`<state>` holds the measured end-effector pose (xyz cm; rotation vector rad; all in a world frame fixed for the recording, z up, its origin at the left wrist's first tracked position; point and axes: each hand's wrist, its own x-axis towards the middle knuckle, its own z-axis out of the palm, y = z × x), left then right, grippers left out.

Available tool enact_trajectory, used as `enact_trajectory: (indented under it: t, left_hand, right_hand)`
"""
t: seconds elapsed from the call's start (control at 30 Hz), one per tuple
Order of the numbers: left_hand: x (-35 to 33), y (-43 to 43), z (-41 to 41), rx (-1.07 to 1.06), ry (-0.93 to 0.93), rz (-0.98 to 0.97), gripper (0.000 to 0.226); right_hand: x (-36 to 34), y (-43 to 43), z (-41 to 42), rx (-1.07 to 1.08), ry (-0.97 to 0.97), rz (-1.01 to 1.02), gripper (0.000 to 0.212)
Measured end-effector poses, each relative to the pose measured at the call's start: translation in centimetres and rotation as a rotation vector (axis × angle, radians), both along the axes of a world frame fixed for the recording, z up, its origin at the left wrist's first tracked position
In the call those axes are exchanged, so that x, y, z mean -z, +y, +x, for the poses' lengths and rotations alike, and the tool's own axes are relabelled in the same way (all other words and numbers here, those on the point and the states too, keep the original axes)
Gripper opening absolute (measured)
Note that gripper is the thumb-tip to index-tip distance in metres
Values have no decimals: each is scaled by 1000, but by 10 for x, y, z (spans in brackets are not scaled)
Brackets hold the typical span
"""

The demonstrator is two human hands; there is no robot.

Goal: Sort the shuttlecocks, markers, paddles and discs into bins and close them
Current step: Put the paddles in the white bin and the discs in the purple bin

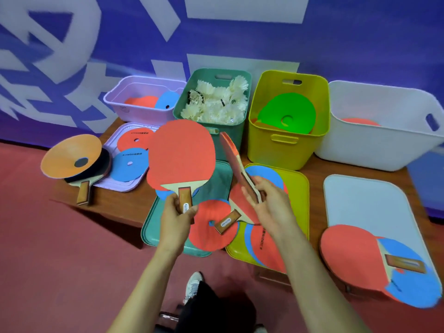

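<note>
The right grip [271,207] held a thin paddle [231,151] edge-on, its face hidden; the left grip [176,219] clasped a round red paddle [180,155] by its wooden handle.

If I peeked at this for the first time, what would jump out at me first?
The big red paddle in the middle, held up by its handle in the left hand, while the right hand grips a second paddle turned edge-on beside it. Behind them, the teal bin is heaped with white shuttlecocks, and a bright green disc sits in the yellow bin to its right.
</note>
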<state>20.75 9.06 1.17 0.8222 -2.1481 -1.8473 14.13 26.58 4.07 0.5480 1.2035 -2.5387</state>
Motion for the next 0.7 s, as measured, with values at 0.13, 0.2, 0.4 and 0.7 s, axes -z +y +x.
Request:
enact_trajectory:
  t: [0.13,0.2,0.4,0.7]
  left_hand:
    - [-22,36,-10,54,40,41,19]
    - [-36,54,-18,77,59,51,26]
    - [-70,83,-61,147,100,54,23]
    - [-81,99,-174,320,104,-79,25]
  right_hand:
    - [-25,45,-2,23,7,-339,28]
    - [-41,63,-6,7,27,-430,32]
    - [-81,94,-40,21,107,-497,32]
    - [-89,133,-125,75,269,93,27]
